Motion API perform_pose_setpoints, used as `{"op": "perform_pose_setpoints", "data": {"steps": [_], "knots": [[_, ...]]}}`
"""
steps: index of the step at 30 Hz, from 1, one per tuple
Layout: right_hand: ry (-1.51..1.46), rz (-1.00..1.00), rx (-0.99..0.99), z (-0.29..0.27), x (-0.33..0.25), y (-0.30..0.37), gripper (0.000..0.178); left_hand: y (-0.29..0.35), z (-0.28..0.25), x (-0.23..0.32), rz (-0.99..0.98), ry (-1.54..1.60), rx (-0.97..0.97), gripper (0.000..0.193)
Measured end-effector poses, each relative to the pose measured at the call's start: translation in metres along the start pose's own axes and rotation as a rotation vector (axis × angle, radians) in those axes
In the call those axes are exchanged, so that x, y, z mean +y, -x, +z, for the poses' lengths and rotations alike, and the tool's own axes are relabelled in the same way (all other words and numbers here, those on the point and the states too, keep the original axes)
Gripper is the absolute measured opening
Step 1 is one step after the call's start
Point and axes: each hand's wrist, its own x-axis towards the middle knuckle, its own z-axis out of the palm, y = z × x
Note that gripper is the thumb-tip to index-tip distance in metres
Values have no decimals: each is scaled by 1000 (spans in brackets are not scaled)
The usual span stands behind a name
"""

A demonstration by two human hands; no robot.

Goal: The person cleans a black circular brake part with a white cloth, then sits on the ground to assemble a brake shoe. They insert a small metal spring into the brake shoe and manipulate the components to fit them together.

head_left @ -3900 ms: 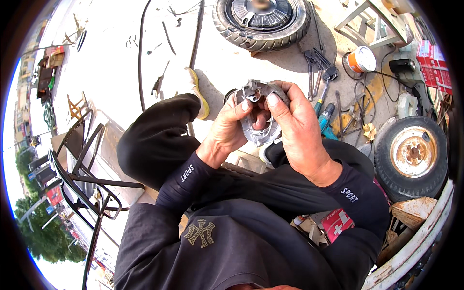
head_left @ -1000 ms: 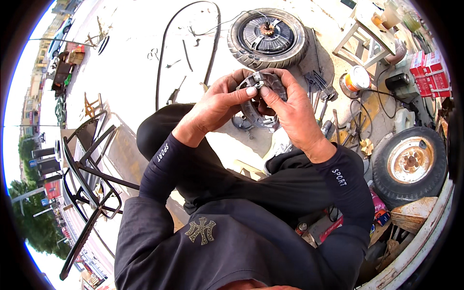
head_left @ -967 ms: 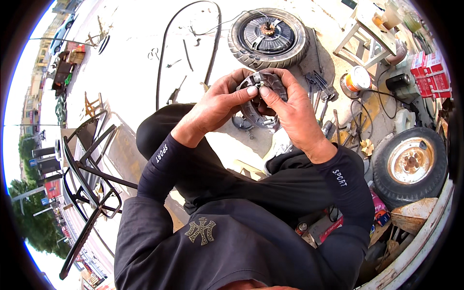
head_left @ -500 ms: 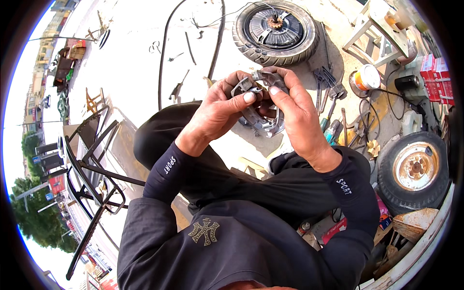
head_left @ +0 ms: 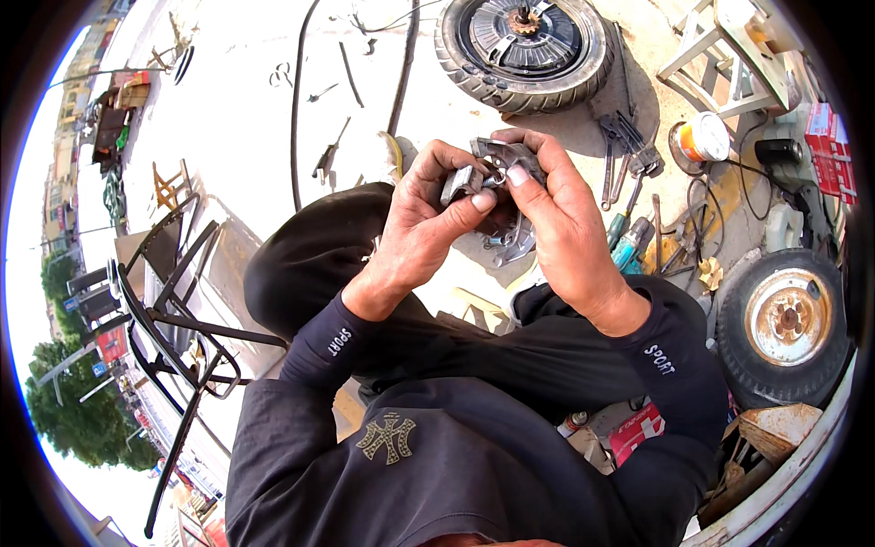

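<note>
Between my hands, in front of my knees, is a pair of grey metal brake shoes (head_left: 521, 241) joined by a small coil spring (head_left: 494, 181). My left hand (head_left: 415, 223) grips the left shoe's squared end, thumb beside the spring. My right hand (head_left: 574, 228) is closed around the upper right part of the other shoe, its thumb pressing near the spring. Fingers hide much of the lower curve and the inner faces. Beyond my hands a motor wheel (head_left: 583, 77) with a treaded tyre lies flat on the ground.
Pliers (head_left: 609, 159) and other hand tools lie right of my hands. A screwdriver (head_left: 328, 155) and black cables (head_left: 399, 87) are at the left. On the right are a white stool (head_left: 702, 68), a tin (head_left: 706, 137) and a rusty-rimmed wheel (head_left: 743, 351); a black folding chair (head_left: 173, 310) stands left.
The brake shoes have tilted and drawn closer together, so the open ring shape shows less. My left hand has turned slightly, still gripping; the whole view has shifted a little.
</note>
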Motion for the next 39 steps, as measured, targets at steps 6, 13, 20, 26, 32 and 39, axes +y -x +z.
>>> {"op": "perform_pose_setpoints", "data": {"steps": [6,13,20,26,32,39], "knots": [[-10,40,-27,-1,-6,1,24,-1,0,-3,-18,29,7,21],[-5,41,16,2,-3,4,24,0,2,-7,0,-20,13,21],[-44,65,7,-1,-2,6,24,0,4,-7,4,-35,4,21],[-13,53,16,0,-5,8,25,-1,7,-8,8,-35,38,22],[-28,22,41,1,4,9,26,-1,8,-7,-6,-78,54,23],[-38,-25,42,6,2,11,26,-1,6,-2,-65,-86,80,24]]}}
